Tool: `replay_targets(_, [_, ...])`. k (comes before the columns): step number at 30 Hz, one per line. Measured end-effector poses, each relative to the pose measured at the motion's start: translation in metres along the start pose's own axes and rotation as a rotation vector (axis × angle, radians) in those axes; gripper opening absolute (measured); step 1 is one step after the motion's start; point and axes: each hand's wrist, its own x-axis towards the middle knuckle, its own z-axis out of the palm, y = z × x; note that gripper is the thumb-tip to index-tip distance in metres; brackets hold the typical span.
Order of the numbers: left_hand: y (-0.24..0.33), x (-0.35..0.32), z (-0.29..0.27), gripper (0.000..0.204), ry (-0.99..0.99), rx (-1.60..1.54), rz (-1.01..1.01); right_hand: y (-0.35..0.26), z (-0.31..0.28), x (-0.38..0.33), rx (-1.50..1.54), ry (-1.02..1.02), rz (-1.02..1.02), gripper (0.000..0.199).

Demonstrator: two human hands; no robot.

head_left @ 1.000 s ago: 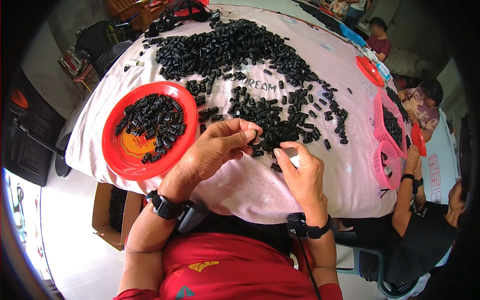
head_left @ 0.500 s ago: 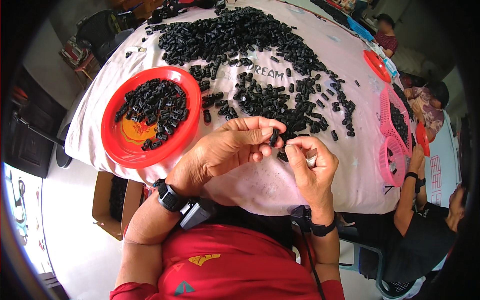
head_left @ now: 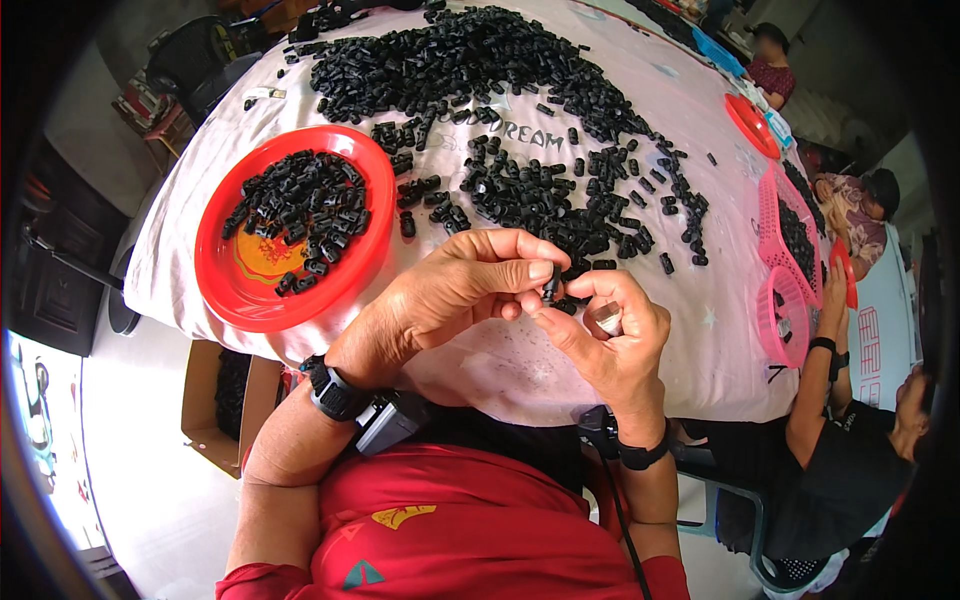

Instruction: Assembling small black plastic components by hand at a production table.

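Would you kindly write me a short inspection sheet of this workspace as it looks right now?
Surface: table under a pale pink cloth.
Job's things: small black piece pinched between both hands; loose black pieces heaped across the cloth; red plate holding more.
Clutter: pink baskets at the right edge.
Grippers: left hand and right hand both grip the piece.
Cables: black cable running down from the right wrist strap.
Surroundings: cardboard box on the floor; other people seated at right.
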Motion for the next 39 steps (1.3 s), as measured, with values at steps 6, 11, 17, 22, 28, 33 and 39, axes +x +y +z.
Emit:
replay_targets(6, [-0.001,0.001,0.003,0.020,0.038,0.025,-0.010,0.001,0.001,-0.001,-0.002,0.024,-0.018,0.027])
replay_targets(11, [-0.001,0.002,0.001,0.019,0.024,0.043,0.002,0.001,0.000,-0.003,-0.010,0.036,0.046,0.022])
replay_targets(17, [-0.002,0.003,0.000,0.020,0.040,0.091,0.021,0.001,0.001,0.001,0.118,0.105,0.159,0.013])
replay_targets(22, [-0.002,0.003,0.003,0.018,-0.015,0.021,-0.084,0.009,0.000,0.001,0.136,0.123,0.140,0.008])
replay_targets(28, [-0.008,0.003,0.001,0.022,-0.060,-0.044,-0.173,0.005,0.003,0.002,0.180,0.095,0.178,0.011])
replay_targets(33, [-0.007,0.003,0.001,0.022,-0.097,-0.135,-0.169,0.007,-0.007,-0.001,0.166,-0.039,0.196,0.015])
replay_targets(39, [-0.011,0.005,0.000,0.022,-0.118,-0.171,-0.137,0.011,0.007,-0.001,0.308,0.045,0.132,0.017])
